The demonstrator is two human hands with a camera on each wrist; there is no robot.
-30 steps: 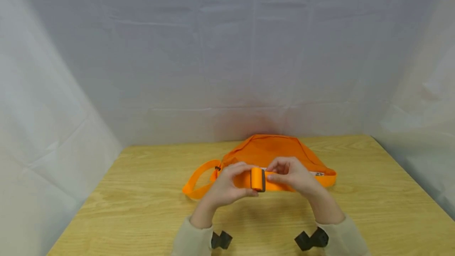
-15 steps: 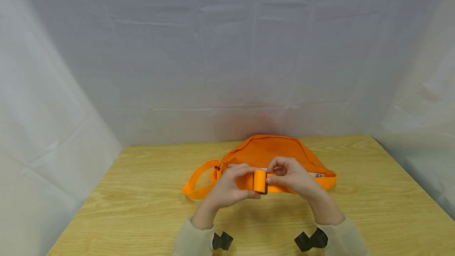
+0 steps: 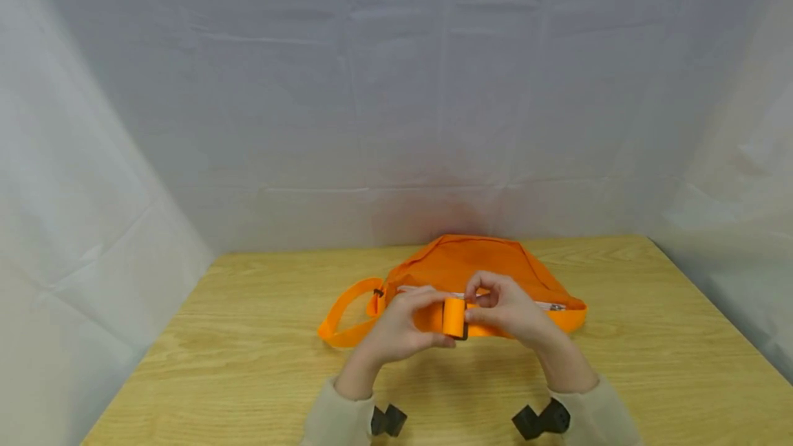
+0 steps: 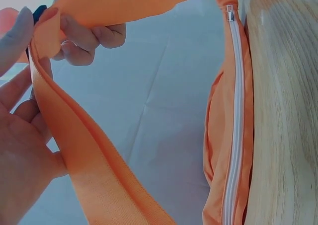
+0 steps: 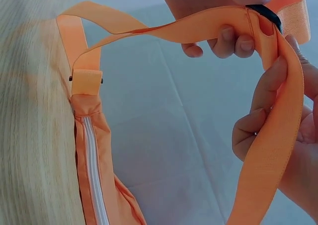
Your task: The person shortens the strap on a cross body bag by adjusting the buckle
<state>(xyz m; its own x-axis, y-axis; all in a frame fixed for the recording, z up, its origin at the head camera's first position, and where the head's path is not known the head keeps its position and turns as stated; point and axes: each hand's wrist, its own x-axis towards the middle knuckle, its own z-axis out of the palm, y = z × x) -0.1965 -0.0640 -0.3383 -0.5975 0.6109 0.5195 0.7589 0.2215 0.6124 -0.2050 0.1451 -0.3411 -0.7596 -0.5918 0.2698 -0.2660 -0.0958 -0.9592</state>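
Orange strap (image 5: 271,165): held up off the table, in front of the bag, with a fat loop (image 3: 454,316) of it poking out of the buckle toward the person.
Buckle (image 5: 268,13): dark slider, also in front of the bag, with the loop covering most of it from above.
Left hand: grips the buckle (image 3: 399,327), thumb on the near side, fingers on the side facing the bag.
Right hand: fingers curled, pinching the strap right beside the buckle (image 3: 508,305), in front of the right half of the bag.
What moved: not a ton tbh. Compared with a second ago, loop and buckle sit a touch further right along the bag's front, and less of the dark edge shows. Last half second is basically a hold.
So what: my read is fiddly slider work, loop still sticking out, so I wouldn't call it finished. Can't tell how much webbing actually slid through.
Table (image 3: 235,336): wood grain, running under the bag and out in front of it.
Bag (image 3: 480,260): orange, hasn't budged, white zipper (image 4: 237,111) along its front, a slack bend of strap lying off its left end.
Backdrop (image 3: 396,102): creased pale sheet behind the bag.
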